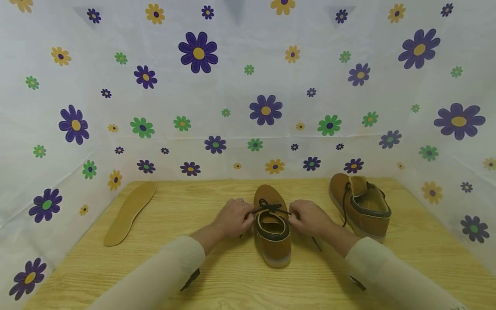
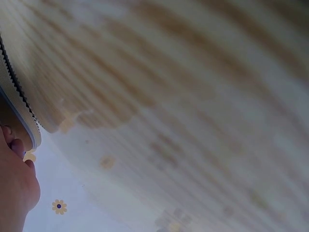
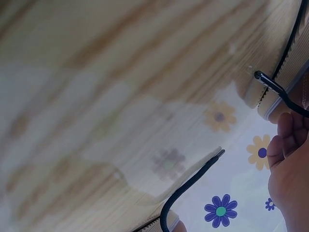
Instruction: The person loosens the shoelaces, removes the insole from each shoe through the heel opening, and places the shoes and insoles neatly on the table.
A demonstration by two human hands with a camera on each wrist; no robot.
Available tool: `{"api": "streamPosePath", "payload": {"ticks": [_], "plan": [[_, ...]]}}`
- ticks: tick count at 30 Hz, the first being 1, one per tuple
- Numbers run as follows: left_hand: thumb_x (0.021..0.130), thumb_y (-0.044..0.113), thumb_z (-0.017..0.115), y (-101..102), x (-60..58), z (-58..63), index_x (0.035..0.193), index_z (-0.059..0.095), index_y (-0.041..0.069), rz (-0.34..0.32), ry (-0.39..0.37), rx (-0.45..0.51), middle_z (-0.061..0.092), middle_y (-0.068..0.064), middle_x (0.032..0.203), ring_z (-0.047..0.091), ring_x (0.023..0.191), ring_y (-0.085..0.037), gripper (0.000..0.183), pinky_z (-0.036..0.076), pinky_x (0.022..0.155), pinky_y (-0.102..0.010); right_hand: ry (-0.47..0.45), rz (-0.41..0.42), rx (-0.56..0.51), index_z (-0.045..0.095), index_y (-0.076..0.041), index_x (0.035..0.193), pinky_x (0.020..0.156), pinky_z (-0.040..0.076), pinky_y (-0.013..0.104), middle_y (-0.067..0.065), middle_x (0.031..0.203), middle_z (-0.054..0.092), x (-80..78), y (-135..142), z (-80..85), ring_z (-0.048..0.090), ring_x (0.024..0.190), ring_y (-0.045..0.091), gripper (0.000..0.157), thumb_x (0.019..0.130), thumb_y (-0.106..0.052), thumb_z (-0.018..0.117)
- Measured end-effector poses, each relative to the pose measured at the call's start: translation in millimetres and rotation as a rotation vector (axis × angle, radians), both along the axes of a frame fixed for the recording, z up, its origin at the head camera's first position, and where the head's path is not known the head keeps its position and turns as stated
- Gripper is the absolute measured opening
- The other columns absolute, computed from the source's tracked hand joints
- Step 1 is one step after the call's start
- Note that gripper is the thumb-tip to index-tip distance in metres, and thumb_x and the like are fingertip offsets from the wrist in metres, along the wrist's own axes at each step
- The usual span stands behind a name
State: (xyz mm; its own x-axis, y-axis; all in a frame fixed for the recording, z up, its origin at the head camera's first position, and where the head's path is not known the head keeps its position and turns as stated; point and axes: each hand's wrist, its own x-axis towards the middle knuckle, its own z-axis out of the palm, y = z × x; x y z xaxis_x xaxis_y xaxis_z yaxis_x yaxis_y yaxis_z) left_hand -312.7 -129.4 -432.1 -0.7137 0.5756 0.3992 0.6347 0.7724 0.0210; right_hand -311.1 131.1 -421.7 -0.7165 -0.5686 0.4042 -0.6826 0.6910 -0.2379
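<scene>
A brown shoe [image 1: 276, 247] stands in the middle of the table, toe away from me, with a dark lace [image 1: 272, 206] tied in a bow across its front. On its left side my left hand [image 1: 234, 217] pinches one part of the lace. My right hand [image 1: 310, 218] pinches the lace on the other side, and the lace is stretched between both hands. A loose lace end hangs below the right hand. In the right wrist view, the right hand [image 3: 294, 169] has curled fingers beside a dark lace end. The left wrist view catches only part of the left hand [image 2: 17, 186] by the shoe's sole.
A second brown shoe [image 1: 368, 221] stands at the right with its lace hanging loose and its tongue up. A tan insole [image 1: 129, 214] lies at the left on the wooden table [image 1: 186, 198]. A flower-patterned white sheet [image 1: 232, 86] surrounds the table's back and sides.
</scene>
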Motion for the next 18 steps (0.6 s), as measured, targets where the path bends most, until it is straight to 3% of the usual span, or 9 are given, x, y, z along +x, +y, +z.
{"api": "streamPosePath", "payload": {"ticks": [18], "plan": [[0.088,0.022,0.047,-0.5,0.3,1.9,0.066,0.044,0.021,0.019,-0.037,-0.065,0.044,0.008,0.059,0.037,0.060,-0.011,0.022,0.023,0.060,-0.026,-0.055,-0.005,0.019,0.035,-0.017,0.056,0.051,0.022,0.019,-0.009,0.055,0.027,0.5,0.8,0.6,0.021,0.050,0.004,0.025,0.074,-0.010,0.051]]}}
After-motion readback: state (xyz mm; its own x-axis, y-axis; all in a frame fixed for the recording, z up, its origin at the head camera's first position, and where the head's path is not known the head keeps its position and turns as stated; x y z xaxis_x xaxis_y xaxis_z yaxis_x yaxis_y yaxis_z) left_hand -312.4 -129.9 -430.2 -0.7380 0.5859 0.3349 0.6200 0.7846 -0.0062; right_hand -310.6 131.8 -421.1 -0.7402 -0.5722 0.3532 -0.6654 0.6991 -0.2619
